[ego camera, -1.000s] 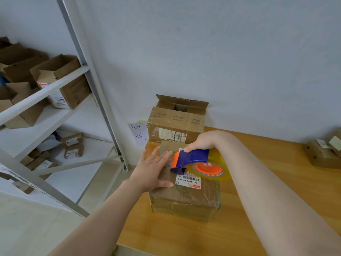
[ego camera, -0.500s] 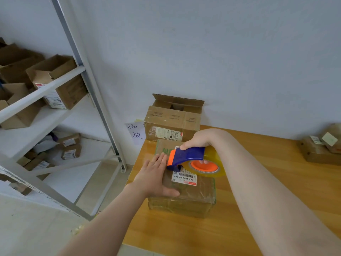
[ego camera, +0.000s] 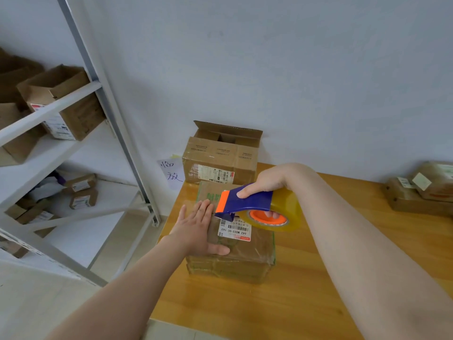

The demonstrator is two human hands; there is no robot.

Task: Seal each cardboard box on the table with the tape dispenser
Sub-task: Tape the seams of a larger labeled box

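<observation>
A closed cardboard box (ego camera: 250,251) with a white barcode label lies at the left end of the wooden table (ego camera: 282,303). My left hand (ego camera: 198,229) presses flat on the box's left top, fingers straight and thumb along the near edge. My right hand (ego camera: 266,181) grips the blue and orange tape dispenser (ego camera: 247,201), which carries a roll of clear yellowish tape (ego camera: 274,215). The dispenser's orange front edge sits just above the box top, beside my left fingertips. Behind it stands a second cardboard box (ego camera: 220,158) with its top flaps open.
A stack of taped flat boxes (ego camera: 424,190) lies at the table's far right. A white metal shelf rack (ego camera: 81,119) with several open boxes stands to the left. A handwritten paper note (ego camera: 171,173) hangs beside the table's back left corner. A grey wall runs behind.
My left hand has slid toward me along the box's left side. The tape dispenser has stayed over the box top, lifted slightly at its front.
</observation>
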